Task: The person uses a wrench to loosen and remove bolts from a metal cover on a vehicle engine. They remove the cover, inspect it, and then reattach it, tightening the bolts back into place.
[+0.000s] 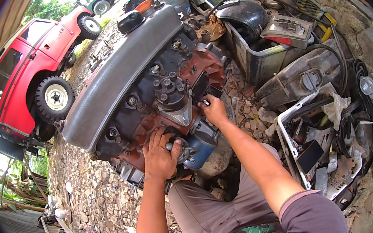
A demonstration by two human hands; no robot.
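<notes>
A large engine [148,104] with a grey valve cover [120,80] and a reddish-brown block lies tilted before me. My left hand [159,154] rests against the lower block, fingers stretched over a round metal pump-like part [185,152] and thumb across it, gripping it. Beside it is a blue cylindrical filter [199,151]. My right hand [215,112] is closed in a pinch at the block's right side, on a small dark piece with a shiny end [205,102]; its exact kind is unclear. A distributor [169,90] stands between the hands and the valve cover.
A bin [254,62] with a black helmet [244,15] and a tail lamp [287,30] stands at right. Nearer are a dirty tank [304,77] and a white-rimmed crate [285,137] of parts. Gravel [94,191] covers the ground; a red vehicle [29,70] is parked far left.
</notes>
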